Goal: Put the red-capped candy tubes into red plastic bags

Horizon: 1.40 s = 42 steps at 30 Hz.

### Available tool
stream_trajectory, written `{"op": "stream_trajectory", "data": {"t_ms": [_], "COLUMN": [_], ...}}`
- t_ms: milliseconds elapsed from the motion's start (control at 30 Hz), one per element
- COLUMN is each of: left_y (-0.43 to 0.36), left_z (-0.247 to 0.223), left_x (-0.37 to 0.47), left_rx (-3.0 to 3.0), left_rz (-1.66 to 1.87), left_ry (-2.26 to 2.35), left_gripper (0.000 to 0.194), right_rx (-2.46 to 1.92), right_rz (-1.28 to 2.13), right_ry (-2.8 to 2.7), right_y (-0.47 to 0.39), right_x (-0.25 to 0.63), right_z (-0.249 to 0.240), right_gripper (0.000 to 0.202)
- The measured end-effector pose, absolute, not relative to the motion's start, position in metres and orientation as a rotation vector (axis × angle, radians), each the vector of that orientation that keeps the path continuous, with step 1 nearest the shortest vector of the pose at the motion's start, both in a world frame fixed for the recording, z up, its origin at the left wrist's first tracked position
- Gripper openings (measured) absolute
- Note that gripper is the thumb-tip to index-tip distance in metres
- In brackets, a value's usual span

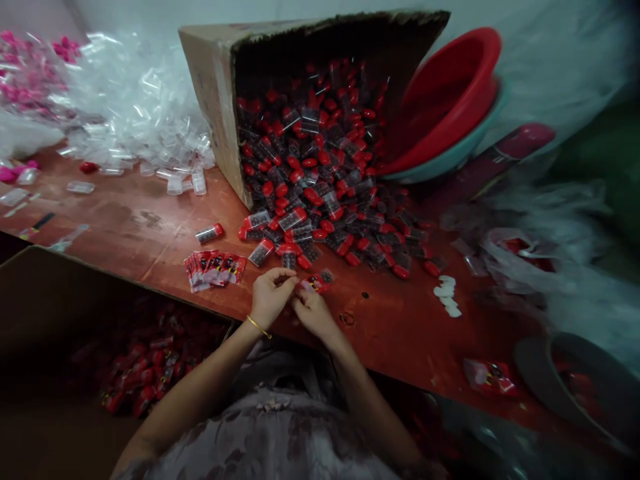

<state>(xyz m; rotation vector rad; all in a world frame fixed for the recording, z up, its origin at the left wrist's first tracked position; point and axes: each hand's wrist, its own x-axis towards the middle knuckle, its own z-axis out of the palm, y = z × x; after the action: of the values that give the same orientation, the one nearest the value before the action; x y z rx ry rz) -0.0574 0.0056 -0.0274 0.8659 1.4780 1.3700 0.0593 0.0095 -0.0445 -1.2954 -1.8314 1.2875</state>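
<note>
Both hands meet at the table's near edge; the left hand point(270, 293) and right hand point(313, 310) pinch a small red-capped vial point(317, 283) between fingertips, its body partly hidden by the fingers; whether a label is on it is hard to tell. At ten o'clock from the hands lies a fan of red labels point(215, 269); at twelve o'clock a tipped cardboard box point(215, 87) spills vials across the worn red table point(140, 227); red basins point(450, 100) lean at two o'clock; clear caps point(140, 113) heap at eleven; white pieces point(447, 293) sit at three.
</note>
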Motion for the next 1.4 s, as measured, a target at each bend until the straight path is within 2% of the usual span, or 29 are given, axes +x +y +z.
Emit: {"op": "stream_trajectory", "data": {"t_ms": [67,133,333,500,567,667,800,900,1000,1100,1267,1400], "left_y": [0.004,0.001,0.003,0.018,0.023,0.027,0.030,0.028,0.024,0.015,-0.008,-0.025], "left_z": [-0.034,-0.038,-0.025,-0.016,-0.016,-0.021,-0.030,-0.030,-0.020,-0.009,-0.010,-0.015], "left_x": [-0.065,-0.072,-0.061,-0.035,-0.027,-0.020,-0.021,-0.026,-0.032,-0.037,-0.045,-0.050], "left_rx": [0.957,1.070,1.543,1.631,1.646,1.658,1.472,1.161,0.939,0.845,0.713,0.544], "left_rz": [1.323,1.210,0.732,0.553,0.552,0.606,0.858,1.119,1.241,1.252,1.098,1.097], "left_ry": [1.564,1.622,1.822,1.891,1.894,1.857,1.684,1.438,1.286,1.274,1.287,1.298], "left_gripper": [0.017,0.021,0.037,0.056,0.054,0.032,0.023,0.024,0.027,0.031,0.045,0.049], "right_rx": [-1.392,-1.568,-2.060,-2.215,-2.124,-2.016,-1.873,-1.613,-1.353,-1.263,-1.400,-1.396], "right_rz": [1.242,1.050,0.661,0.388,0.327,0.261,0.322,0.624,1.010,1.163,0.895,0.656], "right_ry": [-1.990,-2.110,-2.123,-1.876,-1.886,-1.969,-1.887,-1.735,-1.520,-1.363,-1.574,-1.813], "right_y": [0.006,0.002,-0.005,0.002,0.006,0.009,0.011,0.012,0.012,0.009,-0.003,-0.011], "right_x": [0.073,0.088,0.125,0.132,0.130,0.126,0.126,0.128,0.123,0.110,0.088,0.076], "right_z": [-0.040,-0.035,-0.028,-0.034,-0.039,-0.045,-0.048,-0.046,-0.043,-0.039,-0.036,-0.040], "right_gripper": [0.028,0.033,0.051,0.045,0.045,0.038,0.041,0.049,0.040,0.028,0.026,0.026]}}
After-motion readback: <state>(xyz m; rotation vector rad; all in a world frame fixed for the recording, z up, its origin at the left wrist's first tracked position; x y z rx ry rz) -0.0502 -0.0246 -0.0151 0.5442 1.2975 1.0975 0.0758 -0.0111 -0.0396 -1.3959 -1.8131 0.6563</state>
